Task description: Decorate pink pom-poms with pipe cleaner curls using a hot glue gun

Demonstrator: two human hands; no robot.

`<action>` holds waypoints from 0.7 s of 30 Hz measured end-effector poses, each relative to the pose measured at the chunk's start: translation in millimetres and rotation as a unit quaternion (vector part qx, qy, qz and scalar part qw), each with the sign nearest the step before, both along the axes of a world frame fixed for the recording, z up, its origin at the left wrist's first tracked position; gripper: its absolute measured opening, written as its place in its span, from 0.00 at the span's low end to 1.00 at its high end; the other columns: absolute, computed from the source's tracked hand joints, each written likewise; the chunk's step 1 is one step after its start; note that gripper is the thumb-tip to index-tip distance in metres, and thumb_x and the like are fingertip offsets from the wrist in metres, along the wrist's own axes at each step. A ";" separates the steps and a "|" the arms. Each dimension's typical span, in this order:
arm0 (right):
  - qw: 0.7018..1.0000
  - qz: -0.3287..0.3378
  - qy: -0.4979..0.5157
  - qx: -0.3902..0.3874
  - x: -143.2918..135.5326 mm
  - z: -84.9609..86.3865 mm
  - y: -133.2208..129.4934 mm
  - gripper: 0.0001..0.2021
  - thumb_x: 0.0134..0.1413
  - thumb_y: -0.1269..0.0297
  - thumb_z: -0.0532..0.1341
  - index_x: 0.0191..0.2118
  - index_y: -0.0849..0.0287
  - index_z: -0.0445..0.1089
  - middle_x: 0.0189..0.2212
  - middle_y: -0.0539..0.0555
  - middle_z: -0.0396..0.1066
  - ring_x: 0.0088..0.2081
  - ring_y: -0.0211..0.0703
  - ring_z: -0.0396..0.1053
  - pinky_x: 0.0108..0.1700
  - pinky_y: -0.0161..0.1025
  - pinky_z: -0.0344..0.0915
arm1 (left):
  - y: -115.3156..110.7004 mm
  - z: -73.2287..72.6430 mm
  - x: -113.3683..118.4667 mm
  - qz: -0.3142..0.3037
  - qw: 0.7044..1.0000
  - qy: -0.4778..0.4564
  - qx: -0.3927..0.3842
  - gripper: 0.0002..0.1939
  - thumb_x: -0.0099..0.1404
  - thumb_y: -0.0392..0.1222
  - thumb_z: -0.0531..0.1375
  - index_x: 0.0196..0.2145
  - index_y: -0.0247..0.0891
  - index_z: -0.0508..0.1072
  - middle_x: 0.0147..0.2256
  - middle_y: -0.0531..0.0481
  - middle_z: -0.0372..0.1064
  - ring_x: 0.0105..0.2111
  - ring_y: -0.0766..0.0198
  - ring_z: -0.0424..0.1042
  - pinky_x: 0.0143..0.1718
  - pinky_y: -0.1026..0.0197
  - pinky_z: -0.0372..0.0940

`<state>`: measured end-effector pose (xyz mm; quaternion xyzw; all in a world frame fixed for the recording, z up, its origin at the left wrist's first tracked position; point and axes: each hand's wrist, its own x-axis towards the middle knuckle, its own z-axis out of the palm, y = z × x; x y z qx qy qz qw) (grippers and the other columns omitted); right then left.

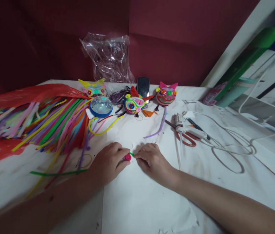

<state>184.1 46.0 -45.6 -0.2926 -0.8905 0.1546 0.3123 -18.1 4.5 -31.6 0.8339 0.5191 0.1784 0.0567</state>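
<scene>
Low over the white sheet in the middle of the table, my left hand (108, 160) is closed on a small pink coil (128, 157), which looks like rolled pipe cleaner. A short bit of green pipe cleaner (131, 154) spans the gap between the two hands. Its far end is pinched in the fingertips of my right hand (155, 165). Another green length (59, 173) sticks out from under my left wrist; whether it is the same piece is hidden. Beyond my hands sits a colourful animal-face ornament (134, 103) with red horns.
Loose pipe cleaners (64, 126) spill from a red plastic bag (47, 91) on the left. Near the back are a clear half-dome (101, 106), a pink-eared ornament (166, 94) and a phone (143, 86). Scissors (188, 138) and a glue gun (186, 128) with its cable lie right.
</scene>
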 end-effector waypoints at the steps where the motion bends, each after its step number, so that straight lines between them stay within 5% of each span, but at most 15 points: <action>1: 1.000 0.004 0.001 -0.002 -0.4 0.2 0.0 0.09 0.53 0.79 0.60 0.34 0.60 0.75 0.28 0.53 0.72 0.35 0.44 0.67 0.42 0.44 0.57 | 0.5 -1.2 -0.2 -0.005 1.000 -0.002 0.004 0.12 0.66 0.42 0.55 0.45 0.38 0.73 0.37 0.46 0.66 0.39 0.58 0.67 0.42 0.57 0.64; 8: 0.999 -0.034 -0.021 -0.010 0.8 3.4 -2.6 0.08 0.52 0.78 0.61 0.32 0.60 0.75 0.26 0.53 0.71 0.34 0.45 0.65 0.41 0.44 0.56 | 1.7 0.5 1.1 -0.012 1.000 0.002 -0.011 0.11 0.67 0.40 0.55 0.43 0.36 0.75 0.36 0.45 0.65 0.39 0.56 0.67 0.41 0.54 0.64; 16: 1.000 0.008 -0.007 0.002 0.3 2.1 -3.1 0.07 0.54 0.76 0.61 0.32 0.60 0.75 0.27 0.53 0.71 0.34 0.44 0.66 0.41 0.44 0.55 | 0.3 -3.5 1.1 0.019 1.000 -0.008 0.018 0.14 0.64 0.40 0.59 0.46 0.34 0.70 0.40 0.43 0.66 0.42 0.54 0.66 0.45 0.52 0.64; 21: 1.000 0.010 0.004 0.020 -1.7 0.2 -1.6 0.08 0.55 0.76 0.60 0.30 0.60 0.75 0.25 0.53 0.70 0.33 0.43 0.65 0.40 0.43 0.55 | -2.1 1.4 2.4 0.028 0.999 0.035 0.016 0.09 0.65 0.42 0.59 0.39 0.35 0.72 0.36 0.44 0.67 0.40 0.54 0.66 0.43 0.51 0.63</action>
